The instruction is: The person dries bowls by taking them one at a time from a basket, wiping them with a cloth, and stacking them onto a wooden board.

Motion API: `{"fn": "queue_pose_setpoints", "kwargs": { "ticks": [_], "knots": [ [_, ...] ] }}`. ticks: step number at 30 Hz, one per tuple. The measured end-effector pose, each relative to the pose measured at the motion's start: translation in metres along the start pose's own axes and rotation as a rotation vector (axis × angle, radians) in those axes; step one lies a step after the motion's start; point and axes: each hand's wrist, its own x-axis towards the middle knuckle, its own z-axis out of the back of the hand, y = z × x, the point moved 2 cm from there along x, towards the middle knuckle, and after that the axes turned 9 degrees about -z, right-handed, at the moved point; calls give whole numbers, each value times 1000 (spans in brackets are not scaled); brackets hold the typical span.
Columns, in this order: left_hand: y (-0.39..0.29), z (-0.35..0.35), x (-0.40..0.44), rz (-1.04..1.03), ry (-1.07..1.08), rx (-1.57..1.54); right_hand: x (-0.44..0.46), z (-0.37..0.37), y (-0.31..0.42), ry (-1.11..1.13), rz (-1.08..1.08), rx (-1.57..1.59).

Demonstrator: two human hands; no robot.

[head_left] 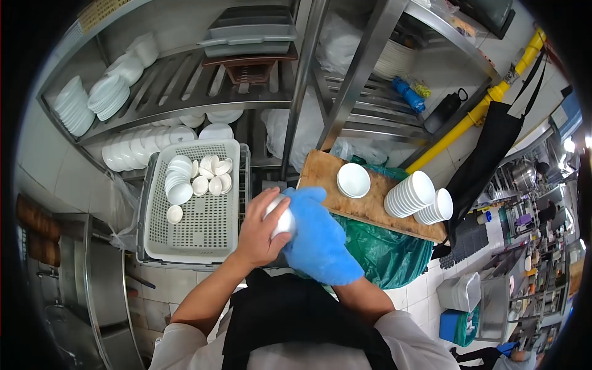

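Note:
A small white bowl (281, 221) is tipped on its side in front of my chest, with the fingers and thumb of my left hand (254, 229) closed around it. Against the bowl's right side presses a fluffy blue cloth (317, 237). My right hand is wrapped in this cloth, its fingers hidden and only the wrist (350, 288) showing below. To the left, a pale perforated basket (191, 250) holds a row of nested white bowls (179, 182) and several small white dishes (214, 176). White bowls (409, 195) stand stacked on a wooden board (370, 206) to the right.
Slatted metal shelves (179, 92) with stacked white dishes (75, 108) and trays (250, 31) rise in front. A green plastic bag (382, 256) hangs below the board. A yellow pipe (456, 135) and a black apron (487, 148) are at right, a steel sink (102, 271) at left.

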Motion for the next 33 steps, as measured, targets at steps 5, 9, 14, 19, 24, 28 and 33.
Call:
{"fn": "queue_pose_setpoints", "kwargs": {
  "ticks": [5, 9, 14, 19, 24, 28, 33],
  "knots": [
    [8, -21, -17, 357, -197, -371, -11, -5, -1, -118, 85, -92],
    [15, -32, -16, 818, -238, -947, -20, -6, 1, -147, 116, -140],
    [40, -52, -26, 1359, -76, -1616, -30, -3, 1, -124, 130, -162],
    [23, -43, -7, 1414, 258, -1936, -22, 2, -10, -46, 101, -104],
    [16, -57, -30, 1418, 448, -1895, -39, 42, -26, 35, -9, 38],
    [6, -56, -30, 1277, 634, -1800, -81, 129, -50, -78, -240, 73],
    [8, -52, -42, 1296, 613, -1582, -113, 229, -97, -498, -562, 20]
  ]
}}
